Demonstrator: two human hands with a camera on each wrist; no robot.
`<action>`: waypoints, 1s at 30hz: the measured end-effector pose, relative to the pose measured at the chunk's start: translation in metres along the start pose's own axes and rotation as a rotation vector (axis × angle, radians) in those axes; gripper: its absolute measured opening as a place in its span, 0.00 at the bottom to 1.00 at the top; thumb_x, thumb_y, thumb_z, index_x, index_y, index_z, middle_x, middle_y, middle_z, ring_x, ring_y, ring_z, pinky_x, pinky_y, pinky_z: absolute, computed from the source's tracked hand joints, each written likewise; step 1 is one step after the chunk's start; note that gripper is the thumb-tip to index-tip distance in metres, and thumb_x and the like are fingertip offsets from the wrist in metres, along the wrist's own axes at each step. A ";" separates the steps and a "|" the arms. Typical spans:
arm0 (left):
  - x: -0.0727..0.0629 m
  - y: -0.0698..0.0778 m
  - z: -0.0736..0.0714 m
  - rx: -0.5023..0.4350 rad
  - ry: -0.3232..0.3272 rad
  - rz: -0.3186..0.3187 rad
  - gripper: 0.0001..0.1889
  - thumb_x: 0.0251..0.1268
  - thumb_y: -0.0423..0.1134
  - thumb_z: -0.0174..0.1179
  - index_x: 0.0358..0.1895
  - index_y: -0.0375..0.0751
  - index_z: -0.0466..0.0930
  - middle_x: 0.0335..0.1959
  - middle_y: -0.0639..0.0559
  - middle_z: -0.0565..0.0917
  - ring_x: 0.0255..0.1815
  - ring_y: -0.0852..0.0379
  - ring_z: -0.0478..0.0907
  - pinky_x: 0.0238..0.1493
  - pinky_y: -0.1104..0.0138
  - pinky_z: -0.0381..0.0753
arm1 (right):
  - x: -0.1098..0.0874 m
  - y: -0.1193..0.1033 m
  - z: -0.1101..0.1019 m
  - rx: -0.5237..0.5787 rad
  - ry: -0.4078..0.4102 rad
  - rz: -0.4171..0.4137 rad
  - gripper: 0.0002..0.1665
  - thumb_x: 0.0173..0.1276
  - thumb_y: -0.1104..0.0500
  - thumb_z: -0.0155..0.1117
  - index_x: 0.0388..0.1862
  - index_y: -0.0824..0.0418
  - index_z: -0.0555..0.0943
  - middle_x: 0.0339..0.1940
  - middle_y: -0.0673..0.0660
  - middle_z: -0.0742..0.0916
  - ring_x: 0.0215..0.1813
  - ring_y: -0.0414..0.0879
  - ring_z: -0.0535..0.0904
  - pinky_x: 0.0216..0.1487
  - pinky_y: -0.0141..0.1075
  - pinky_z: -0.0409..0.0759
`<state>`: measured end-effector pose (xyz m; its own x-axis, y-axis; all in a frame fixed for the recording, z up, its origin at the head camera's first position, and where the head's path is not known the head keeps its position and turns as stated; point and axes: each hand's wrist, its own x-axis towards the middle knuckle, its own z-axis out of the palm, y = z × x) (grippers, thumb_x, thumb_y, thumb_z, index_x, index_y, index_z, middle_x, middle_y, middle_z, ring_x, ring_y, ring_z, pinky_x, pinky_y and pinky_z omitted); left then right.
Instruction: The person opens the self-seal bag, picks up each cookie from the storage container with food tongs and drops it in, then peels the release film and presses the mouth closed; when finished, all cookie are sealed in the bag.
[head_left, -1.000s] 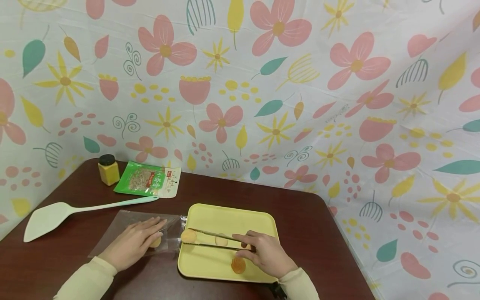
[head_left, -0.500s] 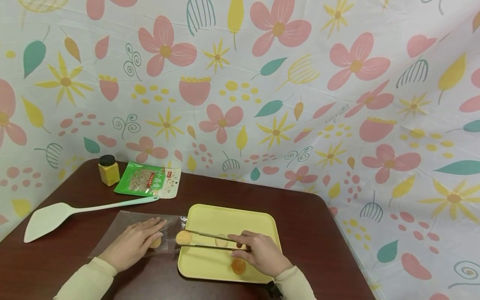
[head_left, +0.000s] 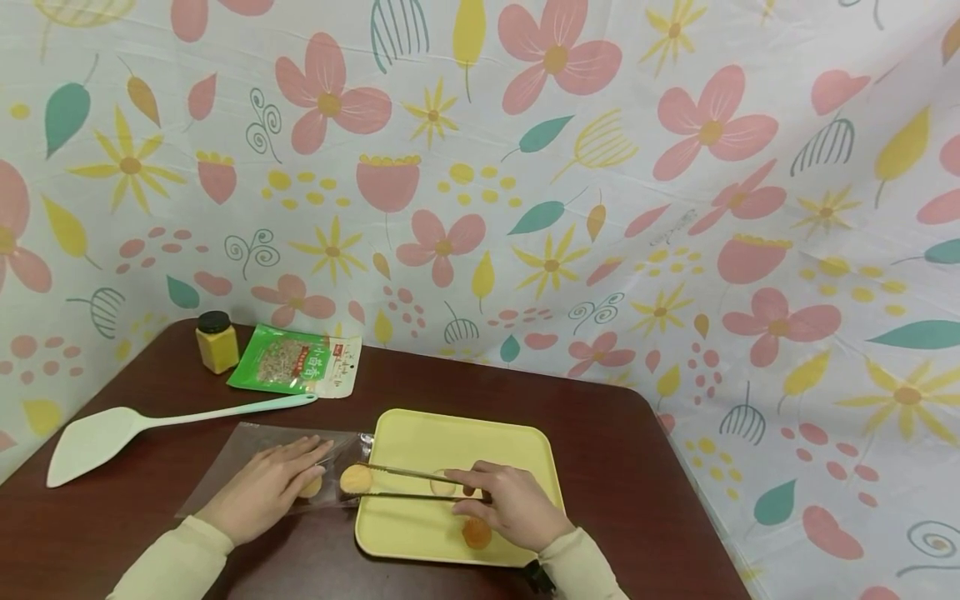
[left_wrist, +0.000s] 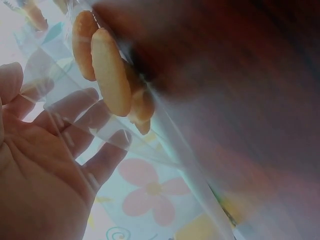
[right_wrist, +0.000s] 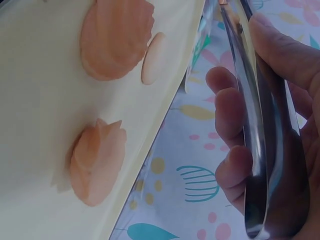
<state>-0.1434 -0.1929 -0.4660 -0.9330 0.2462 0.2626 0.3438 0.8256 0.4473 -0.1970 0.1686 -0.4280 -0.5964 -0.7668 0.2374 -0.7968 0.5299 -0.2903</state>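
Observation:
My left hand (head_left: 272, 482) lies over a clear plastic bag (head_left: 234, 460) with its fingers extended. In the left wrist view, several oval cookies (left_wrist: 111, 75) show through the film beyond the fingertips. My right hand (head_left: 517, 504) grips metal tongs (head_left: 412, 496) near their rear end, thumb on one arm and fingers on the other. Between the tong tips is a round yellow cookie (head_left: 356, 479), just left of the tray's edge and overlapping the bag's mouth. A pale cookie (head_left: 442, 482) and a ridged orange-brown round piece (head_left: 476, 533) lie on the yellow tray (head_left: 457, 425).
A pale green spatula (head_left: 105, 442) lies at the left of the dark table (head_left: 600, 433). Behind it stand a yellow jar with a black lid (head_left: 217, 343) and a flat green packet (head_left: 292, 360). A flowered cloth (head_left: 480, 167) hangs behind the table.
My right hand has moved left with the tongs, carrying the yellow cookie from over the tray's left edge to the bag's mouth. The left hand has stayed in place.

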 end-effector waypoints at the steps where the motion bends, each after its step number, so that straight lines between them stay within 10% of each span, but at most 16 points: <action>1: 0.000 0.000 0.000 0.000 0.000 -0.001 0.22 0.76 0.47 0.51 0.66 0.41 0.75 0.64 0.39 0.75 0.65 0.39 0.71 0.60 0.39 0.68 | 0.001 0.000 0.000 0.000 -0.002 -0.001 0.25 0.65 0.48 0.67 0.62 0.43 0.79 0.33 0.37 0.79 0.24 0.27 0.68 0.26 0.22 0.69; 30: 0.000 0.001 -0.002 -0.002 -0.009 0.000 0.23 0.77 0.50 0.49 0.66 0.42 0.75 0.64 0.39 0.75 0.65 0.39 0.71 0.59 0.39 0.68 | 0.026 -0.012 0.011 -0.008 -0.110 -0.028 0.25 0.69 0.44 0.61 0.64 0.47 0.78 0.36 0.39 0.82 0.29 0.27 0.74 0.29 0.22 0.72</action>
<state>-0.1425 -0.1933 -0.4635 -0.9338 0.2507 0.2552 0.3441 0.8247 0.4489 -0.2013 0.1383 -0.4287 -0.5599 -0.8164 0.1418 -0.8142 0.5103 -0.2771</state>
